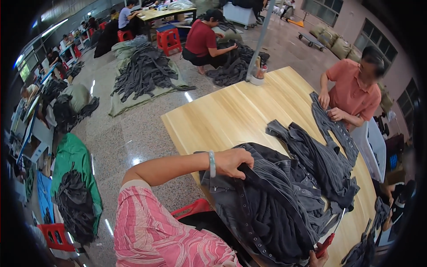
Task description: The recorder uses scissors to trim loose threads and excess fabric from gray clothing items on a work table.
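A dark grey garment [271,209] with a row of metal eyelets along its edge lies bunched at the near side of the wooden table [213,115]. My left hand [233,163], with a pale bangle at the wrist, is closed on the garment's upper edge, thumb and fingers pinching the cloth. At the lower right my right hand [319,258] is partly cut off by the picture's edge. It grips a red-handled tool [327,245] with a thin metal blade pointing away from me; its exact kind does not show. The right fingers are beside the garment's lower edge.
More grey garments [318,155] lie beyond mine. Across the table, a person in an orange shirt [356,89] handles another eyelet piece [333,124]. A metal pole [261,40] stands at the far edge by a small container [258,78]. Cloth heaps [144,71] cover parts of the floor.
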Demonstrator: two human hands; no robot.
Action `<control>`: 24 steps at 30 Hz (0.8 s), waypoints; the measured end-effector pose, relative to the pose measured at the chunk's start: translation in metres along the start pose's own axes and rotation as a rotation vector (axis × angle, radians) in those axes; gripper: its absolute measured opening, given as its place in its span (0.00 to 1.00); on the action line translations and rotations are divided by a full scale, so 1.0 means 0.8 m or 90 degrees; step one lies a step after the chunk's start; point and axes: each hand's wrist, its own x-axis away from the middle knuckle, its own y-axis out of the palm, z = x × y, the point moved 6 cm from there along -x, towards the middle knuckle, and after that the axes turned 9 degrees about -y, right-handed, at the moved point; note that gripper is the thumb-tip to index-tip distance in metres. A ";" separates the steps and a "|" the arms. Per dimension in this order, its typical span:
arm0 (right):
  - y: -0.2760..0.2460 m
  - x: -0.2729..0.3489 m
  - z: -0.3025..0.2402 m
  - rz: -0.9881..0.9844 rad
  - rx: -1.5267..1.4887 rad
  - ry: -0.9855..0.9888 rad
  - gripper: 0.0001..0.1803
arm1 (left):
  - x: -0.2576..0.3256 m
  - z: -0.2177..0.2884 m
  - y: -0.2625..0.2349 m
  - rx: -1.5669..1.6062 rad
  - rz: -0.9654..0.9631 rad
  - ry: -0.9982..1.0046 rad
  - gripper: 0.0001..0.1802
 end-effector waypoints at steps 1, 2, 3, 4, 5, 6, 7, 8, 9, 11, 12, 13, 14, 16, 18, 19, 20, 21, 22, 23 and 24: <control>0.001 -0.002 -0.003 -0.008 0.000 -0.006 0.16 | 0.002 0.001 0.000 0.009 -0.010 -0.016 0.19; 0.001 -0.001 -0.006 -0.003 0.035 0.000 0.16 | 0.006 0.002 -0.001 0.033 -0.015 -0.010 0.15; -0.002 0.005 -0.013 0.008 0.072 0.009 0.16 | 0.006 0.000 0.000 0.034 -0.012 -0.011 0.15; 0.002 0.007 -0.038 -0.021 0.126 0.053 0.16 | 0.008 -0.004 -0.002 0.030 0.016 0.007 0.13; 0.004 0.008 -0.043 -0.024 0.128 0.052 0.16 | 0.011 -0.006 -0.003 0.026 0.042 0.025 0.12; 0.004 0.009 -0.054 -0.011 0.177 0.001 0.17 | 0.014 0.001 -0.011 -0.013 0.114 0.034 0.08; 0.003 0.013 -0.066 0.002 0.227 -0.047 0.17 | 0.016 0.003 -0.012 -0.009 0.112 0.035 0.08; 0.001 0.017 -0.076 0.031 0.307 -0.063 0.22 | 0.020 0.006 -0.020 -0.046 0.178 0.055 0.08; -0.002 0.021 -0.086 0.069 0.304 -0.110 0.29 | 0.020 0.011 -0.026 -0.079 0.240 0.079 0.09; -0.053 0.021 -0.007 0.163 0.265 -0.160 0.06 | 0.026 0.014 -0.033 -0.080 0.276 0.117 0.12; -0.043 0.030 -0.028 0.169 0.236 -0.098 0.05 | 0.034 0.016 -0.035 -0.075 0.286 0.119 0.14; -0.045 0.034 -0.007 0.169 0.176 -0.012 0.13 | 0.046 0.018 -0.039 -0.082 0.275 0.114 0.14; -0.026 0.037 -0.037 0.126 0.216 -0.066 0.07 | 0.053 0.011 -0.037 -0.115 0.263 0.125 0.14; -0.005 0.047 -0.041 0.019 0.256 -0.044 0.05 | 0.066 0.006 -0.031 -0.179 0.237 0.105 0.12; 0.007 0.062 -0.022 -0.033 0.285 -0.011 0.06 | 0.073 0.000 -0.017 -0.246 0.209 0.086 0.09; 0.018 0.066 -0.031 -0.033 0.329 0.026 0.08 | 0.078 -0.007 -0.010 -0.283 0.202 0.069 0.10; 0.017 0.075 -0.029 -0.016 0.395 -0.027 0.10 | 0.081 -0.011 -0.003 -0.324 0.197 0.050 0.11; 0.015 0.084 -0.028 -0.011 0.398 -0.020 0.10 | 0.083 -0.012 0.002 -0.335 0.165 0.005 0.13; 0.009 0.090 -0.037 0.048 0.446 -0.067 0.11 | 0.084 -0.002 0.008 -0.333 0.163 0.009 0.13; 0.004 0.094 -0.048 0.106 0.491 -0.117 0.12 | 0.083 0.012 0.006 -0.316 0.214 -0.001 0.13; -0.002 0.095 -0.052 0.118 0.483 -0.130 0.13 | 0.086 0.028 0.005 -0.303 0.265 -0.014 0.13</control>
